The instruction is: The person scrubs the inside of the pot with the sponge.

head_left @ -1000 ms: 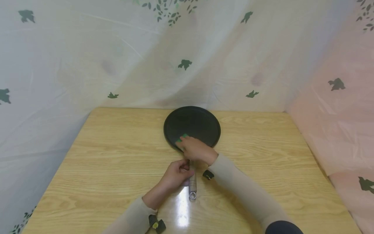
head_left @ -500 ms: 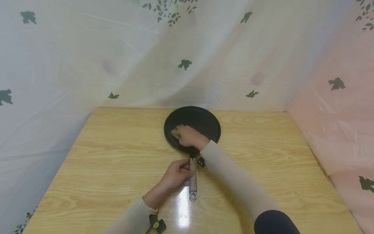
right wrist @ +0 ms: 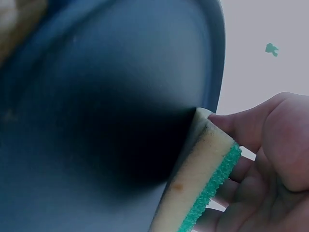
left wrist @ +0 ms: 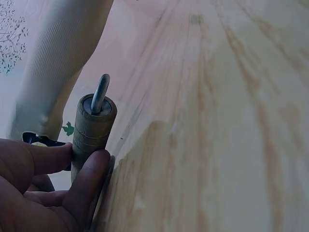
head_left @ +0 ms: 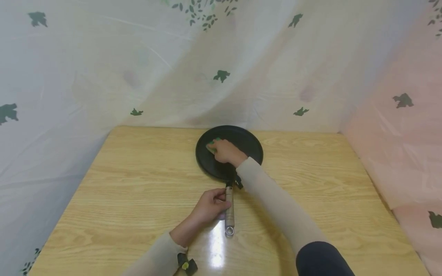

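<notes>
A round black frying pan (head_left: pixel 241 138) lies flat on the wooden table, its handle (head_left: pixel 229 211) pointing toward me. My left hand (head_left: pixel 210 205) pinches that wood-look handle between thumb and fingers; the left wrist view shows the handle's end with its metal hanging ring (left wrist: pixel 100 94). Over the pan's left part, my right hand (head_left: pixel 226 150) grips a sponge (right wrist: pixel 193 179), cream-coloured with a green scouring side. In the right wrist view the cream face lies against the dark pan surface, while thumb and fingers hold the sponge from the green side.
The wooden table (head_left: pixel 145 165) reaches back to a pale curtain (head_left: pixel 172 69) printed with green birds and leaves. A pinkish curtain (head_left: pixel 397 153) hangs along the right side. Glare shows on the tabletop near the handle's end.
My right hand has moved with the sponge from the pan's near edge farther up its left part. My left hand keeps its hold on the handle, and the pan stays in place.
</notes>
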The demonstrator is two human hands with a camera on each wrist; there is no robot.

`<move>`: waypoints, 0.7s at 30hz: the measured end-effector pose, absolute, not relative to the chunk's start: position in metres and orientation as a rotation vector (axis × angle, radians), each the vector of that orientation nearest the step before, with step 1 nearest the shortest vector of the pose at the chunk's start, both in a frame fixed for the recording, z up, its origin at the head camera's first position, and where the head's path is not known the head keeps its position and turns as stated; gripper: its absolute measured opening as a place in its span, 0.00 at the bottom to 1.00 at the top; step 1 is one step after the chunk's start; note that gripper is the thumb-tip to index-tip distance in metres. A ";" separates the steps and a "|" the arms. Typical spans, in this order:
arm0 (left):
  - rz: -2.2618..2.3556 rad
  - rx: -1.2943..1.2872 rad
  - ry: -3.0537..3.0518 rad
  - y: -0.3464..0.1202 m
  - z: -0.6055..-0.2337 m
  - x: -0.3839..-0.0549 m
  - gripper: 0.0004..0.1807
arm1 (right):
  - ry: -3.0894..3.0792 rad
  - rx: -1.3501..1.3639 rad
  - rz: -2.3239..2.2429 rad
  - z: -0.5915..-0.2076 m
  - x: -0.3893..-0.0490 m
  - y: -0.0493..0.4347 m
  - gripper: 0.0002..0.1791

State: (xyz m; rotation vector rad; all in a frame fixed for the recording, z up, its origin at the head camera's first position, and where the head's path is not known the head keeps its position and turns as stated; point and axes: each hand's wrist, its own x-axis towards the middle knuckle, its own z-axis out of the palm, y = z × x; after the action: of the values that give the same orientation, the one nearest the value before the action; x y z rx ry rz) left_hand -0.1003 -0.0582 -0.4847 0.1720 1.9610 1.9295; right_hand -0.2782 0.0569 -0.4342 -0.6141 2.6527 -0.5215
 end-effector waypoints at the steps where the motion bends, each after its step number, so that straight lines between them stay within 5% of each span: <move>1: 1.928 0.172 1.964 -0.058 -0.484 -0.100 0.30 | 2.662 -0.609 -0.516 -0.435 -0.281 0.057 0.30; 21: 1.926 0.122 1.974 -0.056 -0.481 -0.099 0.29 | 2.739 -0.512 -0.507 -0.440 -0.307 0.093 0.36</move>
State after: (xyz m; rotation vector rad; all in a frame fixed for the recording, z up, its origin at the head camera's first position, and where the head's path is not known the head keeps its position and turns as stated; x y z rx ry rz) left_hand -0.0987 -0.0557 -0.4814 0.1215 1.9741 1.9263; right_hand -0.3068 0.0929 -0.4402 -0.5117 2.7390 -0.5072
